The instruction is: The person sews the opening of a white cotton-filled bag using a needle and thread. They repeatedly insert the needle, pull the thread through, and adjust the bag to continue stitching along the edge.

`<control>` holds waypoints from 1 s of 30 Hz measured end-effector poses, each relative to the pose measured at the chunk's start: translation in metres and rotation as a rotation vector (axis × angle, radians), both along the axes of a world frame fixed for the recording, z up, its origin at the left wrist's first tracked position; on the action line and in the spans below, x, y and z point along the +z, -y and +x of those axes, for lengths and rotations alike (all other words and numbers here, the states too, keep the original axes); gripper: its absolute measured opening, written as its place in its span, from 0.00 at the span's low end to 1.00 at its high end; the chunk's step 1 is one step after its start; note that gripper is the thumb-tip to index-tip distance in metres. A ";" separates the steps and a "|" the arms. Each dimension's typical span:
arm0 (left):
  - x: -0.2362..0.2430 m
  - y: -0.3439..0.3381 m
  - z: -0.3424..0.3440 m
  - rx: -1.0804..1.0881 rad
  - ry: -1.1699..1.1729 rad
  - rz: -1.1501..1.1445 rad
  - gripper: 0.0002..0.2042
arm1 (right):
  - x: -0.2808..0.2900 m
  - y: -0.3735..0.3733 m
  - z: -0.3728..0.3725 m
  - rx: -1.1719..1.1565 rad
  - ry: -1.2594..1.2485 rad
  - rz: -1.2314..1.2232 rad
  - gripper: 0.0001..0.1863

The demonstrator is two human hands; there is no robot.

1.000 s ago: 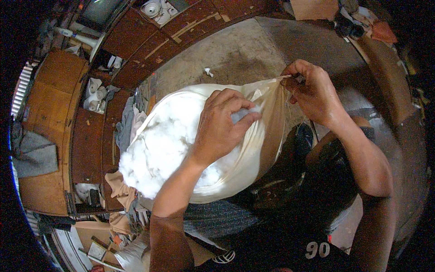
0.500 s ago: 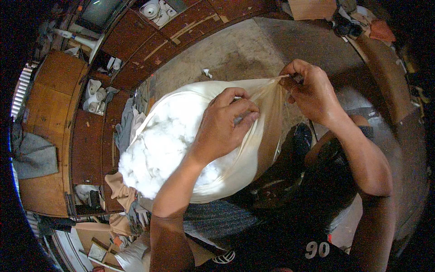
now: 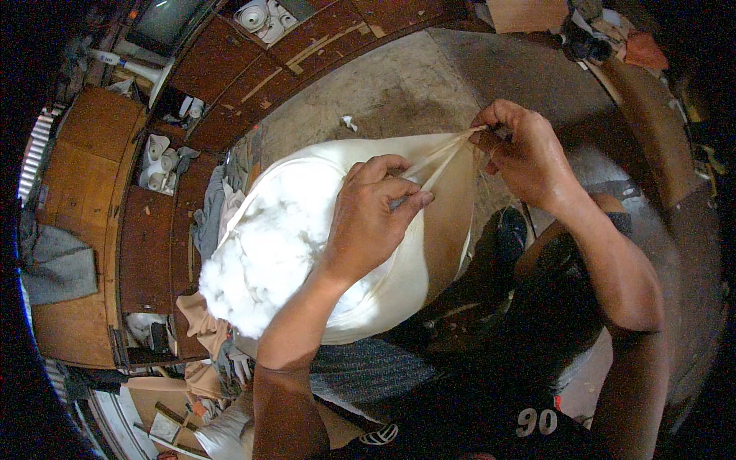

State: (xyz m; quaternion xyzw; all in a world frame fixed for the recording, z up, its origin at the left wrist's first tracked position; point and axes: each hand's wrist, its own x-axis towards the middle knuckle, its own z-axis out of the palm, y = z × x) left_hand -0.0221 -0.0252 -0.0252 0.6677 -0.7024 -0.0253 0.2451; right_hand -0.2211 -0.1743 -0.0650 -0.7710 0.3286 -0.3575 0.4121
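Note:
Across my lap lies a big round cream fabric cover (image 3: 399,276), with fluffy white stuffing (image 3: 268,238) bulging out of its opening toward the left. My right hand (image 3: 525,157) pinches a gathered corner of the cloth at the far right, pulling it into a taut point. Over the stuffing reaches my left hand (image 3: 376,207), its fingers and thumb curled on the stretched cloth near the opening's right side. Creases run between the two hands. The left palm and the cloth beneath it are hidden.
Brown wooden drawers (image 3: 222,69) line the far left, with white rolls (image 3: 161,165) in an open compartment. A grey cloth (image 3: 57,264) hangs over the wooden cabinet. A small white scrap (image 3: 349,123) lies on the concrete floor (image 3: 414,69). A brown board (image 3: 529,15) stands at the back.
My left hand has shifted slightly left and down. The cloth between my hands has drawn into narrower, tighter folds. My right hand stays almost in place.

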 end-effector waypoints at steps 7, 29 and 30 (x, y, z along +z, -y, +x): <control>0.002 0.001 -0.004 0.055 -0.137 -0.005 0.10 | 0.004 0.000 -0.001 -0.018 -0.026 0.015 0.05; 0.000 0.011 0.000 0.046 0.183 -0.225 0.05 | 0.005 -0.004 -0.003 -0.018 -0.053 -0.012 0.05; 0.000 0.011 0.001 0.045 0.174 -0.216 0.05 | 0.005 -0.004 -0.003 -0.014 -0.072 -0.008 0.05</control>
